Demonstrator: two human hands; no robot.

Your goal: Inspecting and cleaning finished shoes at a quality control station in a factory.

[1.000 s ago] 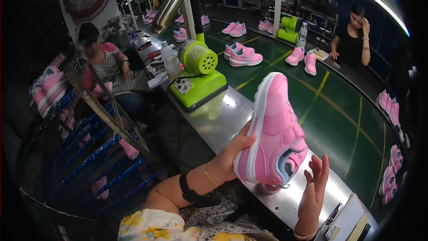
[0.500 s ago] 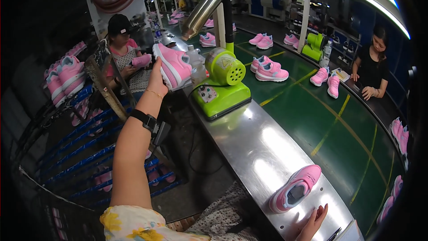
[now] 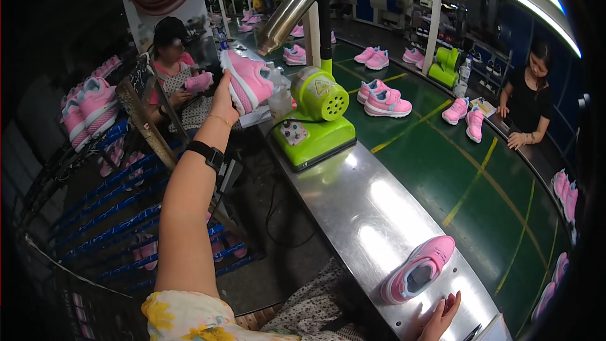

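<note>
Held out at arm's length, my left hand (image 3: 224, 101) is closed round a pink sneaker (image 3: 247, 82) with a white and pink sole. The sneaker hangs just under the metal nozzle (image 3: 287, 22) of a lime-green hot-air blower (image 3: 319, 98), its sole turned toward me. On the steel bench (image 3: 372, 208) a second pink sneaker (image 3: 418, 270) rests upright, its pale blue lining showing. Beside its near end lies my right hand (image 3: 442, 317), palm partly up, fingers loosely curled and apart, with nothing in them.
A green conveyor (image 3: 435, 158) with several pairs of pink sneakers runs along the bench's right side. One person (image 3: 530, 101) works across it; another (image 3: 173, 76) holds a shoe at far left. A rack with blue-wrapped bars (image 3: 120, 218) stands left. A pen (image 3: 472, 332) lies near paper.
The sneaker in my left hand has risen slightly toward the nozzle and tilted a little. Shoes on the conveyor have shifted slightly to the right and nearer. My right hand stays almost in place.
</note>
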